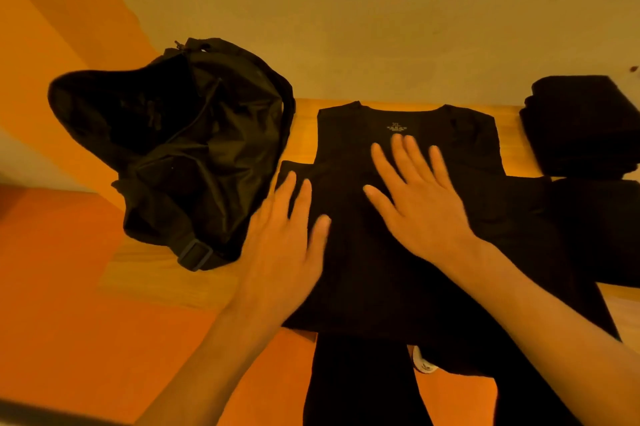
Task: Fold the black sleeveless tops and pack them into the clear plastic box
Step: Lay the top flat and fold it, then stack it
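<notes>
A black sleeveless top (pixel 408 134) lies flat on the wooden table (pixel 159 287), neckline toward the wall, with a small printed label below the collar. Its left side looks folded inward across the body. My left hand (pixel 287 245) rests flat with straight fingers on the top's left edge. My right hand (pixel 415 197) presses flat, fingers spread, on the chest area just below the label. More black cloth (pixel 595 231) spreads to the right under the top. No clear plastic box is in view.
An open black bag (pixel 194 148) sits at the left on the table. A stack of folded black garments (pixel 581 124) stands at the far right by the wall. My dark trouser legs (pixel 360 384) and a white shoe (pixel 424 361) show below the table edge.
</notes>
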The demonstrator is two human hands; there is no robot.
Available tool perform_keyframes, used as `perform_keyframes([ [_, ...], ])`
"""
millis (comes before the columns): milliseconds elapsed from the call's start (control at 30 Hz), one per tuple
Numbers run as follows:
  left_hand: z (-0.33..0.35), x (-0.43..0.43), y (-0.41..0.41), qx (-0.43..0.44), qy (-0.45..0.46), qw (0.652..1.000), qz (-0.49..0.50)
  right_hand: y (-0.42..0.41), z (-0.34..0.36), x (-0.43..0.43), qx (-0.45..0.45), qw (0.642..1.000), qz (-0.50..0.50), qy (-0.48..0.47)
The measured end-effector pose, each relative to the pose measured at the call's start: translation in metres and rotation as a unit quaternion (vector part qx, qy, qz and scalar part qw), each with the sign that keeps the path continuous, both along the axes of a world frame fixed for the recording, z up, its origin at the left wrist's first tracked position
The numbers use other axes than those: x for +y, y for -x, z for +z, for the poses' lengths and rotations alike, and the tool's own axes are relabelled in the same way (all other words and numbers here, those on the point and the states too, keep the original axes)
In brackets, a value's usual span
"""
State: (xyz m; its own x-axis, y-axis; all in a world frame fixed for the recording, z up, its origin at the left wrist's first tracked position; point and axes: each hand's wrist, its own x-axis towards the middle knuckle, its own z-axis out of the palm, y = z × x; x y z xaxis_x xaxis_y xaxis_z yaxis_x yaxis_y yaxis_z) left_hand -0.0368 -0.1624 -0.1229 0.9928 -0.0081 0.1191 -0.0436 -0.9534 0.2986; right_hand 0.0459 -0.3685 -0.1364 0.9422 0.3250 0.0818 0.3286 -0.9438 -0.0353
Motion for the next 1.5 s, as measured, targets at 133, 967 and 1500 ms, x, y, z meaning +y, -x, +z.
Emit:
perform_keyframes([
  [133,0.010,0.022,-0.076,0.012,-0.080,0.997,-0.010,0.018,-0.009,-0.041,0.055,0.993,-0.108,0.019],
  [967,0.015,0.050,-0.141,0.021,-0.093,0.995,0.004,0.021,-0.015,-0.046,0.058,0.992,-0.113,-0.006],
  [1500,-0.026,-0.023,-0.019,0.075,-0.152,0.985,-0.033,0.042,-0.015,-0.087,0.051,0.987,-0.154,0.010],
])
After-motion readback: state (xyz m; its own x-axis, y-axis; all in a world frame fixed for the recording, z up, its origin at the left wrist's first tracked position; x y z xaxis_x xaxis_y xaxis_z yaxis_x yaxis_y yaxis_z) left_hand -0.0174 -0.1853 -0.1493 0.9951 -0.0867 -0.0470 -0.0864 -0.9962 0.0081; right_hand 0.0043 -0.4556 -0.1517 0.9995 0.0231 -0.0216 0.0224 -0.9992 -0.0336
